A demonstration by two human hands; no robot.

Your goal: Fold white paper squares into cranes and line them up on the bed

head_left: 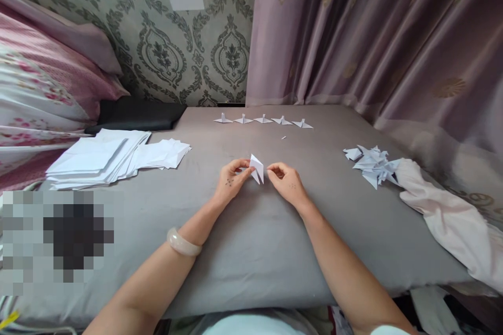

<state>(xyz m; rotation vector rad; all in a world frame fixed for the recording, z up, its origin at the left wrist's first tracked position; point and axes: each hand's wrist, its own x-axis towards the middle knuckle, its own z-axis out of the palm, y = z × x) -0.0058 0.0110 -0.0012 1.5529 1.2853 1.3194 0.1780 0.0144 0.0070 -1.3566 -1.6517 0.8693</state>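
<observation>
Head view: folded paper point(257, 164), long axis steep in view, is pinched from its left by the left hand point(231, 180); just right of it, apart, the right hand point(286, 180) curls, fingertip contact unclear.

the left hand point(232, 179) covers one edge of the folded paper point(258, 166); left of that paper, a pixelated patch point(78, 241) masks whatever lies there; beyond it, a white scrap point(283, 137) is too small to identify; right of it, heaped paper shapes point(375, 164) partly hide one another.
</observation>
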